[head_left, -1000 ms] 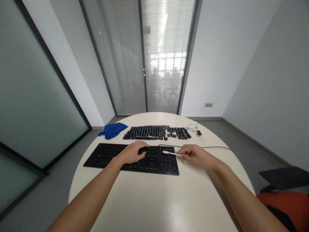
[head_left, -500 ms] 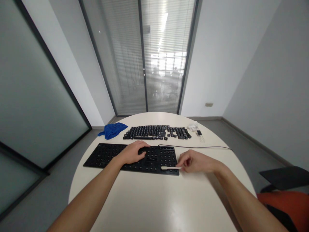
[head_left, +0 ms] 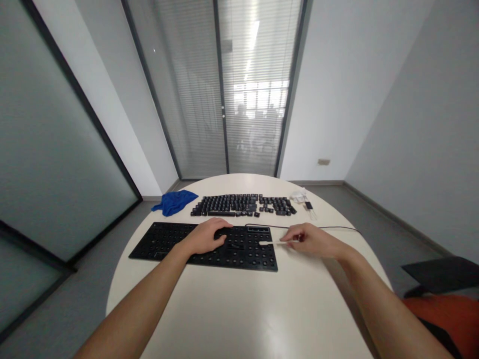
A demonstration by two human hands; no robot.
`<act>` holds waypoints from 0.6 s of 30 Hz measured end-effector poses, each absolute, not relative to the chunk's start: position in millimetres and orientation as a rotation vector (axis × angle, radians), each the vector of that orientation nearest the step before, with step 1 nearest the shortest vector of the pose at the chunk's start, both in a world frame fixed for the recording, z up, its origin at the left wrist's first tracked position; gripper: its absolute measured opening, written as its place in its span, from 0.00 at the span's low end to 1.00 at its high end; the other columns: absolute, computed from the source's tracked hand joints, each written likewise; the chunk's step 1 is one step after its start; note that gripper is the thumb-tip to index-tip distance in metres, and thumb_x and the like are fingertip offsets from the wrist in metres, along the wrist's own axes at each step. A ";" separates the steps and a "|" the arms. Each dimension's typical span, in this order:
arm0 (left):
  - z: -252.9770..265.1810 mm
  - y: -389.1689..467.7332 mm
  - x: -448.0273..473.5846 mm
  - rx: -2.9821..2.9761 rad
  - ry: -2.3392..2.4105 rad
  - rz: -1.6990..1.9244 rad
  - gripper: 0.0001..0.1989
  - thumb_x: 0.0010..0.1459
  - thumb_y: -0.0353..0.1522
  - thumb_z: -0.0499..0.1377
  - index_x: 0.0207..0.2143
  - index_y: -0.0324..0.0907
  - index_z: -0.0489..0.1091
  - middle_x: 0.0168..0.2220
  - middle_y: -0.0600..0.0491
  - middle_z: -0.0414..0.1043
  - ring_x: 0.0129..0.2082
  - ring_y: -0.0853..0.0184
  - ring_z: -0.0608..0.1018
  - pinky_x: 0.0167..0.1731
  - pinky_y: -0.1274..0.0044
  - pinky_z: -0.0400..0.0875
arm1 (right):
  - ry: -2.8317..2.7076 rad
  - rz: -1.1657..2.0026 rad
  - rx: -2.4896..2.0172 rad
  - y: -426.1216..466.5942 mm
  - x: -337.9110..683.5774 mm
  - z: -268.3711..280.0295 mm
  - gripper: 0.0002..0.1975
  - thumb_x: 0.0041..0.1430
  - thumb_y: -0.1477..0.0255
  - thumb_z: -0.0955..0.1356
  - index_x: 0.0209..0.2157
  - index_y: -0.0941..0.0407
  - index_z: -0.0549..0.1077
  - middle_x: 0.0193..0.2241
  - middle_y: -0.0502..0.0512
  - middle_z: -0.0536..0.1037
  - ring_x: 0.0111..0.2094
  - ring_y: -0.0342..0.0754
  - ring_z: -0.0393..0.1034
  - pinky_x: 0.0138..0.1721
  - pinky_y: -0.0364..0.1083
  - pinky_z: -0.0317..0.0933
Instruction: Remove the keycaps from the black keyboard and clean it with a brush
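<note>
A black keyboard base [head_left: 224, 258], its keycaps off, lies across the table in front of me. My left hand [head_left: 206, 236] rests flat on its middle, thumb apart from the fingers, pressing on it without grasping. My right hand [head_left: 305, 240] is closed in a pinch around the handle of a slim white brush [head_left: 271, 243]. The brush's pale head reaches over the number-pad end of the base; whether it touches is too small to tell. Behind the base, loose black keycaps [head_left: 228, 203] are laid out in keyboard order.
A crumpled blue cloth [head_left: 175, 202] lies at the back left of the round white table [head_left: 239, 309]. At the back right are a white crumpled tissue [head_left: 298, 195] and a small black-and-wire tool [head_left: 310, 207]. A thin cable [head_left: 329, 228] runs off the right edge, near an orange chair [head_left: 445, 319].
My right hand has moved away from me and slightly right, carrying the brush from the near right corner of the base farther up the number-pad area. My left hand has stayed put.
</note>
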State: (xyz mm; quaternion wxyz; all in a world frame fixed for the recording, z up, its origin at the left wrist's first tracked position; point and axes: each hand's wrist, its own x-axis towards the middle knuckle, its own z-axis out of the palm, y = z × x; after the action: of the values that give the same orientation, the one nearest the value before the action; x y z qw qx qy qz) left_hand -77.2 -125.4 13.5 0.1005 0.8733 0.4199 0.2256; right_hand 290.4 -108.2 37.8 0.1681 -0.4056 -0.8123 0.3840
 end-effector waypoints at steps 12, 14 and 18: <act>13.9 -125.8 -77.4 2.587 1.234 0.670 0.20 0.57 0.28 0.58 0.53 0.45 0.70 0.52 0.49 0.73 0.53 0.60 0.73 0.57 0.67 0.66 | -2.321 0.999 -1.149 -109.8 290.6 43.7 0.18 0.57 0.58 0.68 0.39 0.57 0.81 0.36 0.58 0.81 0.36 0.51 0.73 0.38 0.47 0.63; 14.4 -126.3 -77.2 2.583 1.237 0.669 0.20 0.57 0.29 0.58 0.53 0.45 0.70 0.52 0.49 0.73 0.53 0.60 0.73 0.57 0.67 0.66 | -2.356 1.075 -1.115 -113.3 289.2 46.8 0.16 0.56 0.60 0.69 0.39 0.56 0.82 0.37 0.57 0.81 0.36 0.50 0.72 0.37 0.46 0.62; 15.4 -126.7 -76.7 2.581 1.241 0.662 0.20 0.57 0.29 0.58 0.53 0.45 0.70 0.52 0.49 0.73 0.54 0.60 0.73 0.57 0.67 0.66 | -2.430 1.237 -1.094 -118.9 287.2 51.3 0.16 0.54 0.62 0.70 0.38 0.57 0.83 0.35 0.57 0.82 0.34 0.50 0.72 0.34 0.45 0.62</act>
State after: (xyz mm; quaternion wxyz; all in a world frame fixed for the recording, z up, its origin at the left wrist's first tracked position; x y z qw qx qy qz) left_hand -76.7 -126.7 15.4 0.1010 0.8735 0.4201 0.2241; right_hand 287.2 -118.9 51.3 0.1019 -0.3704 -0.8228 0.4188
